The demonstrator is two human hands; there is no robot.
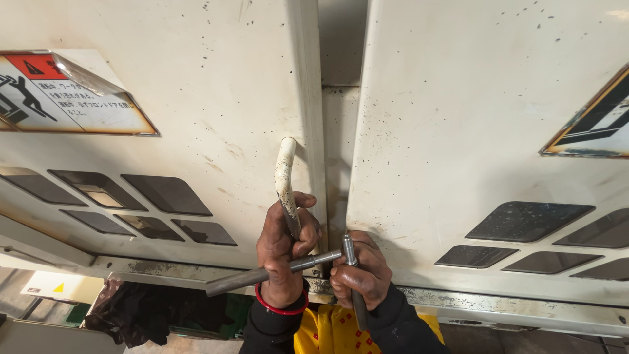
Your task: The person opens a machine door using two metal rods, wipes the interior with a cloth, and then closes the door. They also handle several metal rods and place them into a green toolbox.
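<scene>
Left hand (286, 246): fingers wrapped around the lower end of a white door handle (285, 177), whose long axis runs upright above the fist. Right hand (359, 272): closed on a metal T-wrench (349, 262), its shaft upright; the crossbar (262, 275) runs leftward, slightly down, across the left wrist. The wrench tip seems to sit at the gap between two cream doors (452, 131). Up-left of the hands: a rectangular warning label (72, 98), red-topped, peeling. Up-right: a yellow-bordered dark label (599, 124). Below-left: a small yellow triangle sign (57, 287).

Probably a factory floor: grimy cream machine doors (458, 118) with warning labels (65, 95) and dark windows (527, 221).
</scene>
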